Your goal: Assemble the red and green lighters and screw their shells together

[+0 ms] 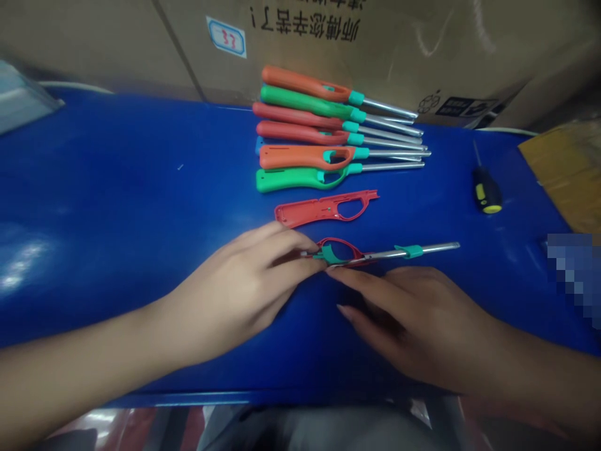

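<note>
left hand (pixel 230 288): narrow, pinching red lighter shell (pixel 350 242) at fingertips | teal insert (pixel 332 254), metal tube (pixel 422 249): projecting rightward from fingers | right hand (pixel 413 319): narrow, touching shell's underside, grip unclear | second red half-shell (pixel 323 208): just beyond left fingers

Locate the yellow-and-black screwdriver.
In the head view, the yellow-and-black screwdriver lies on the blue worktop, to the right of the metal tips of the utility lighters.
</note>
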Tool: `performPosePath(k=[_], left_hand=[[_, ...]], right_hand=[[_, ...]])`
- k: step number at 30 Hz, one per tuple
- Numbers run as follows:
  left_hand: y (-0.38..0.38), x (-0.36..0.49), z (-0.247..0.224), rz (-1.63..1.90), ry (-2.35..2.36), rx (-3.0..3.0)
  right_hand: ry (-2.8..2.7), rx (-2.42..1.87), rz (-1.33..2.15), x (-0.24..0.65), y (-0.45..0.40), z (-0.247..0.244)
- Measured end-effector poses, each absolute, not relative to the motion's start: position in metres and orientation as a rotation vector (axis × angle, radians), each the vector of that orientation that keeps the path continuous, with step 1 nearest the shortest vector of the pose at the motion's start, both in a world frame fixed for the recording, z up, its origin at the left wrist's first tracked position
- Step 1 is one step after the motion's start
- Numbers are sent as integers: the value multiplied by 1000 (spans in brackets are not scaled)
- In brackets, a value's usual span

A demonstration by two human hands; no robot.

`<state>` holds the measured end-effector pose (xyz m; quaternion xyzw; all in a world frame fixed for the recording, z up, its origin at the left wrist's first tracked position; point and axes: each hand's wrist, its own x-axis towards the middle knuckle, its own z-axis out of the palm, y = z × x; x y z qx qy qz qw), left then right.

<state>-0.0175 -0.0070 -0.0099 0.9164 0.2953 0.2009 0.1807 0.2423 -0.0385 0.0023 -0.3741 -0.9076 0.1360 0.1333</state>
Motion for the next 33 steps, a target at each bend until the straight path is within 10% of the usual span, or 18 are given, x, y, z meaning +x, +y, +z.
performPosePath(k=[33], left_hand=[[1, -26, 20, 546, 971, 2663]], right_hand=[[-2589, -1169, 230, 260, -10, 20]])
